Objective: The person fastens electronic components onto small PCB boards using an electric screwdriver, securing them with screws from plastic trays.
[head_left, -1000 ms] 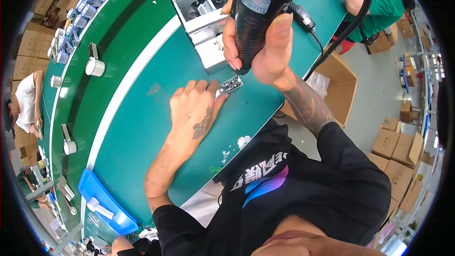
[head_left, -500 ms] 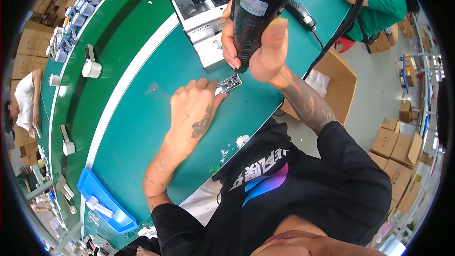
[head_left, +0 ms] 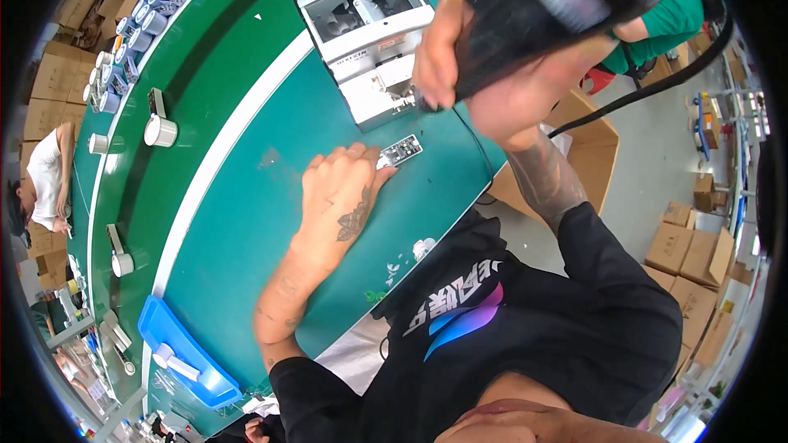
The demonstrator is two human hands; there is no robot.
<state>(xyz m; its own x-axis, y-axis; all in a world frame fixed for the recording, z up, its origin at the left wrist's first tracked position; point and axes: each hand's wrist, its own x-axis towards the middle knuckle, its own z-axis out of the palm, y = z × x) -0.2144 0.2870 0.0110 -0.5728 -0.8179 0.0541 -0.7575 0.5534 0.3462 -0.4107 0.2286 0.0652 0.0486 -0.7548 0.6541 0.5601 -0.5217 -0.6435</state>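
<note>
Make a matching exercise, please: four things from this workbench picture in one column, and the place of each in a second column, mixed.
1. black electric screwdriver
2. small flat circuit board
3. blue plastic tray
4. grey box-shaped machine

a. bench's near left corner
b. under the left hand fingertips
c. behind the board
d. gripped in the right hand

Pairs: 1-d, 2-b, 3-a, 4-c
</note>
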